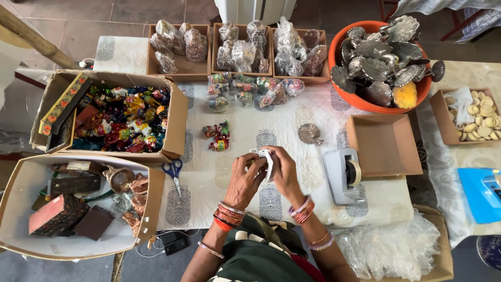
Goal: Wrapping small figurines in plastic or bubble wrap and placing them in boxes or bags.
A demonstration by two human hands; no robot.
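Near left: open cardboard box [21, 209] with dark wooden boxes and copper-coloured metal pieces inside. Far behind it: second cardboard box [177, 122] packed with bright painted figurines [125, 120]. Between those boxes and the hands: blue-handled scissors [174, 171] flat on the printed white cloth [235, 136].

Centre, near edge: left hand [244, 179], red bangles at the wrist, fingers curled around a small white wrapped object [266, 158]. Right hand [284, 175] just beside, touching it, fingers pressed against the same object; both hands closed on it, held above the cloth. Contents of the wrap hidden by the fingers.

Just beyond the hands: small red and green painted figures [218, 137] on the cloth, more wrapped painted pieces [245, 89] farther off, three trays of plastic-wrapped items [240, 47] along the far edge. Slightly right: small silver metal piece [309, 133].

Right of the hands: grey tape dispenser [342, 175], then an empty shallow cardboard tray [383, 146]. Far right: orange tub [339, 78] heaped with silver metal dishes; cardboard tray of pale round discs [482, 117] beside it. Near right: pile of clear plastic wrap [389, 248].
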